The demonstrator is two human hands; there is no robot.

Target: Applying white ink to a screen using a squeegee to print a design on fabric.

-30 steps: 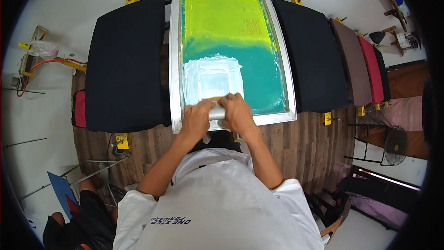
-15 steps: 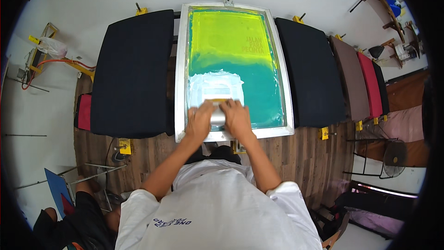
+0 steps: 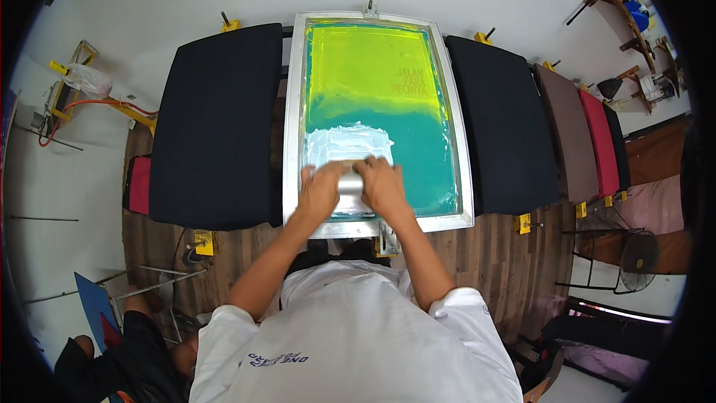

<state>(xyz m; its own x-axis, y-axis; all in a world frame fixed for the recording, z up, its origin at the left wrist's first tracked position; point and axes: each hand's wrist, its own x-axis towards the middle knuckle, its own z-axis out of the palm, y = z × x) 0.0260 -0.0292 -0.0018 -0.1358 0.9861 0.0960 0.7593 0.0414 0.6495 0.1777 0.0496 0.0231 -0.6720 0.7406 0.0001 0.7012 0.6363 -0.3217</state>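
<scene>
Both my hands grip a squeegee (image 3: 350,192) with a silvery metal face, low on a screen-printing frame (image 3: 467,186). My left hand (image 3: 321,192) is closed round its left side, and my right hand (image 3: 382,188) round its right side. The mesh within the metal rim is yellow-green at the far end and teal (image 3: 421,153) nearer me, with faint lettering at the upper right. White ink (image 3: 347,138) lies in a thick patch just beyond the squeegee. My fingers hide part of its top edge, and its lower edge is hard to make out.
Black padded boards flank the frame, one at left (image 3: 216,127) and one at right (image 3: 503,127). Farther right stand a brown board (image 3: 567,134) and a red one (image 3: 597,142). A fan (image 3: 638,261) is at the right. Another person (image 3: 138,362) sits at the lower left.
The view has shifted slightly, so the frame and boards sit a little lower. My hands keep hold of the squeegee, and more of its metal face shows between them.
</scene>
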